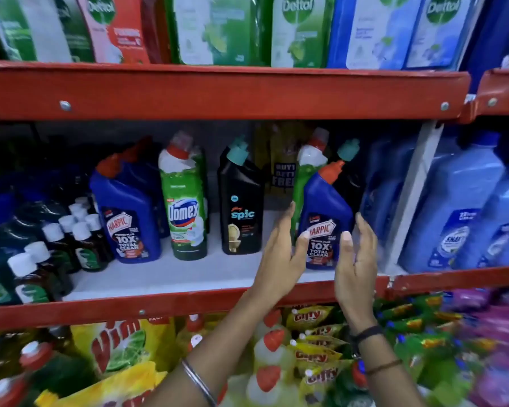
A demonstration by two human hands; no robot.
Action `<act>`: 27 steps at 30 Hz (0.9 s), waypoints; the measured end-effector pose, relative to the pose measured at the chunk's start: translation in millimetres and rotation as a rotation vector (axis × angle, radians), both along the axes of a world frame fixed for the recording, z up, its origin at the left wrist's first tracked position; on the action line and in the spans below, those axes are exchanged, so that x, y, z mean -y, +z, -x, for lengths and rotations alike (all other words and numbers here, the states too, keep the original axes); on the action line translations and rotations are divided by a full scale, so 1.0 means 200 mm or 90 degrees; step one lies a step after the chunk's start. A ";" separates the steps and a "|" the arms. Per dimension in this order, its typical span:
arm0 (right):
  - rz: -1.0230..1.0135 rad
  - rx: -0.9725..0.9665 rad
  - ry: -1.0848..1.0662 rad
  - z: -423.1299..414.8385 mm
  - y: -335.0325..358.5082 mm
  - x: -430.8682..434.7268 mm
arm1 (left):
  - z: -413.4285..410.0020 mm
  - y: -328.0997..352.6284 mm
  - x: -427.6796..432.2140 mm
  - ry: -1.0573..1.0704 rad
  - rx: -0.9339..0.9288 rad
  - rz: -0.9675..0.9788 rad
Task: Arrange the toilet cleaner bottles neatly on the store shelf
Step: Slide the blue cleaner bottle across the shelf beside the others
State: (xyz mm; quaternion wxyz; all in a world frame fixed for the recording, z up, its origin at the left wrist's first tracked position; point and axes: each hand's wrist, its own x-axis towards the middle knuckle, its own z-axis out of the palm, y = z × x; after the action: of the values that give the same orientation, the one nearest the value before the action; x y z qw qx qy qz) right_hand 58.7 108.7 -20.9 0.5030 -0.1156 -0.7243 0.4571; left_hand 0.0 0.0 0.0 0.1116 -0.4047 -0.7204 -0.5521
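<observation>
So both hands are up at the white middle shelf (165,277), flanking a blue plastic Harpic bottle with an orange-red cap (325,218) standing near the front edge, right of the black Spic bottle (241,207). Left hand (279,257) is spread, thumb pressed on the label's left side. Right hand (354,268) is open too, thumb touching the right side, fingers loose, not clamped.
</observation>
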 end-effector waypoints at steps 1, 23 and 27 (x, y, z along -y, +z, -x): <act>0.028 0.021 0.001 0.01 -0.01 -0.02 | 0.01 0.01 -0.03 -0.002 0.040 -0.006; 0.050 0.040 0.192 0.14 0.03 0.37 | 0.05 -0.03 0.46 0.134 0.195 -0.160; 0.068 0.025 0.217 0.17 0.05 0.44 | 0.03 -0.03 0.53 0.190 0.183 -0.146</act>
State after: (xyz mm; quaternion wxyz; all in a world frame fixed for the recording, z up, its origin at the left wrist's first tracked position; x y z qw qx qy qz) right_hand 24.4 20.8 -10.3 0.3975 -0.0264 -0.7178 0.5710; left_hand -6.0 -106.2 -5.5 0.1337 -0.1955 -0.7134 -0.6595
